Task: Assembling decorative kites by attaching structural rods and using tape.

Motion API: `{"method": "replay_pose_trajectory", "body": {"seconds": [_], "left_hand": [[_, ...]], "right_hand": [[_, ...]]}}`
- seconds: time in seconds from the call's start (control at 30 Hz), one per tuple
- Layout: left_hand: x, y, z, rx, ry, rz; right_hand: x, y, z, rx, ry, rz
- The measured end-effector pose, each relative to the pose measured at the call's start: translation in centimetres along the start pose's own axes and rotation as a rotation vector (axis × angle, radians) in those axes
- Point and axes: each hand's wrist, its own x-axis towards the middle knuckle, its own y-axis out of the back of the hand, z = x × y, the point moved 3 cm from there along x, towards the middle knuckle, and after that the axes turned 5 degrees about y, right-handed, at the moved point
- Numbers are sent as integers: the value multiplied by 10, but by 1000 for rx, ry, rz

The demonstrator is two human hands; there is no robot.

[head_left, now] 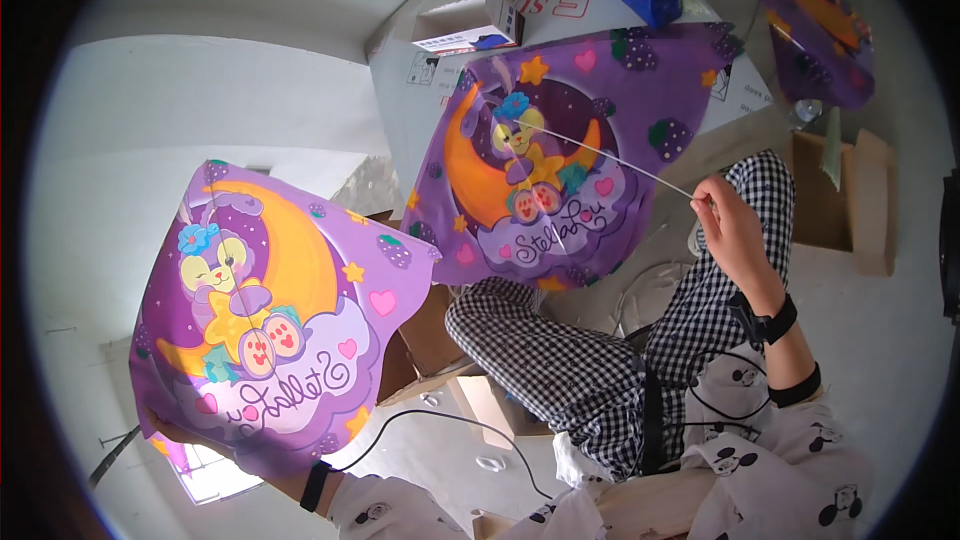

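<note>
Purple, glossy and kite-shaped, a thin printed sheet with an orange moon and a cartoon rabbit (pixel 660 80) lay at upper centre, over a white printed board (pixel 398 115), to the upper left of the right hand (pixel 737 232). From the rabbit's head a thin, straight white strand (pixel 605 154) sloped down and right to that hand, whose thumb and forefinger were pinched together on its end, above the knee of the black-and-white checked trousers (pixel 520 350). The right hand was the nearer of the two; the left hand (pixel 192 433) was well apart at lower left, by the bottom edge of a second purple sheet with the same picture reversed (pixel 345 200), which hid so much of it that I could not tell how far its fingers were closed. The two sheets' near corners met or overlapped in the view. Close along the first sheet's upper edge stood an open white cardboard box (pixel 465 12) and a blue plastic tape dispenser (pixel 655 0), crowding that side. Farther right were a third, curved purple sheet (pixel 835 70) and an open brown carton (pixel 875 200).
</note>
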Motion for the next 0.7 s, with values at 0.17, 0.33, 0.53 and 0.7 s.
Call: {"method": "replay_pose_trajectory", "body": {"seconds": [0.17,0.33,0.53,0.7], "left_hand": [[2,-19,10,14,-29,76],[-83,-131,-29,-414,292,-414],[-337,-282,-85,475,-466,-783],[-450,-317,-146,488,-273,-958]], "right_hand": [[-4,1,-1,57,9,10],[0,12,-1,344,-138,88],[19,42,8,922,-449,228],[43,15,29,776,-646,162]]}}
